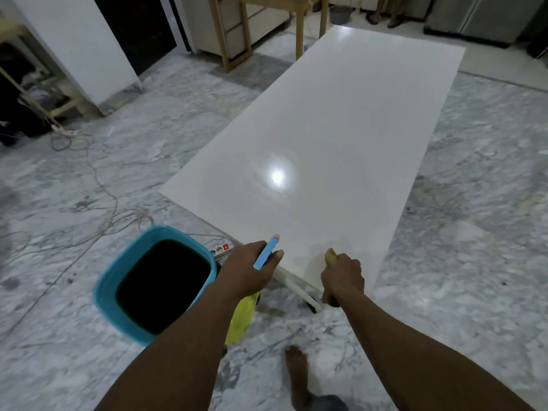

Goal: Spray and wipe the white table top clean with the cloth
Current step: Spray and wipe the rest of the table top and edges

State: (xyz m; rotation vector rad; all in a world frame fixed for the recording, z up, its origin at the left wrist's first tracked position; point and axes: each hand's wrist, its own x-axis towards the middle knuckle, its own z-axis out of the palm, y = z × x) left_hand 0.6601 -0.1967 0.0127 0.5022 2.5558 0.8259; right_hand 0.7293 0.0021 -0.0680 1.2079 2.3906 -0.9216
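White and glossy, the table top (341, 137) runs from the near centre away to the far right, with a bright glare spot on its near half. Both bare forearms reach forward from the near edge of the view to the table's near end. The left hand (249, 269) is curled shut around a spray bottle (241, 318): its blue trigger head with a pink tip juts up between the fingers over the table's near-left edge, and the yellow-green body hangs below the wrist. The right hand (342, 275) is clenched in a fist around a bunched tan cloth (330, 256), knuckles up, with the cloth's top end pressed on the table surface at the near edge and its lower end sticking out beneath the hand. On the marble floor just left of the left hand sits a blue bucket (118, 274), its inside dark; what it holds cannot be told. A bare foot (296, 372) stands near the table's end.
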